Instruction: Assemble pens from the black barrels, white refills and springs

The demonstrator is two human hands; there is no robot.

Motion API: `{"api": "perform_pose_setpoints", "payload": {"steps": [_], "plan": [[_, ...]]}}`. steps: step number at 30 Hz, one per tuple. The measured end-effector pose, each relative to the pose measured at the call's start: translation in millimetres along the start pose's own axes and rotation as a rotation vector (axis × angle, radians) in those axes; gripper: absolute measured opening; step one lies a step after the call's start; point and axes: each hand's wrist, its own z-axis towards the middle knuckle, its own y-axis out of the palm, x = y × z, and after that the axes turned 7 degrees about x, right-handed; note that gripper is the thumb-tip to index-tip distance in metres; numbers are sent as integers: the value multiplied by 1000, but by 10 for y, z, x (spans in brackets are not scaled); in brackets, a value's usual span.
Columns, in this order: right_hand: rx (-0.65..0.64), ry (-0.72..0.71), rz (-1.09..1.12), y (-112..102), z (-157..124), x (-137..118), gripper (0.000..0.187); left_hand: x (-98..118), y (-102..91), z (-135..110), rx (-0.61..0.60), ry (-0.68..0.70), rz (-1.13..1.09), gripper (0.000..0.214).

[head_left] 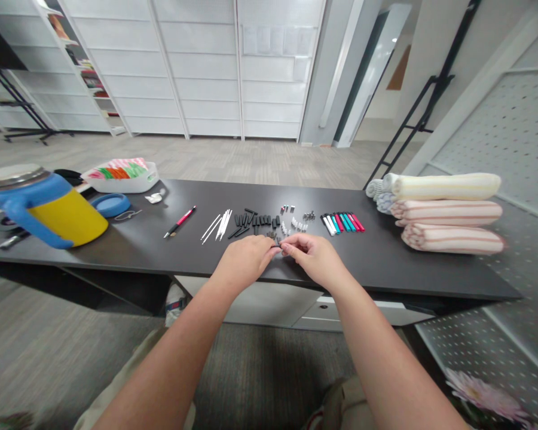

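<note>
My left hand (247, 258) and my right hand (312, 255) meet over the front part of the dark tabletop, both closed in a pinch. A small black pen part (275, 245) shows between their fingertips, mostly hidden by the left fingers. What else the right fingertips may hold is too small to tell. Just beyond lie several black tubes (253, 220), small white pieces (299, 224) and tiny metal-looking pieces (309, 215). White pen refills (224, 224) are on the left. On the right, white, teal and red pen barrels (343, 223) lie in a row.
An assembled red and black pen (180, 222) lies farther left. Beyond it stand a blue and yellow mug (67, 212), a blue lid (112, 205) and a white tray (134, 181) of colourful items. Rolled towels (451, 212) are stacked at right, near a perforated panel (520, 149).
</note>
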Motion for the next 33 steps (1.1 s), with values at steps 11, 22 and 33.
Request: {"api": "perform_pose_setpoints", "payload": {"steps": [11, 22, 33], "plan": [[20, -23, -29, 16, 1, 12, 26, 19, -1, -2, 3, -16, 10, 36], [22, -14, -23, 31, 6, 46, 23, 42, -5, -4, -1, -34, 26, 38], [38, -45, -82, 19, 7, 21, 21, 57, -22, 12, -11, -38, 20, 38]]}}
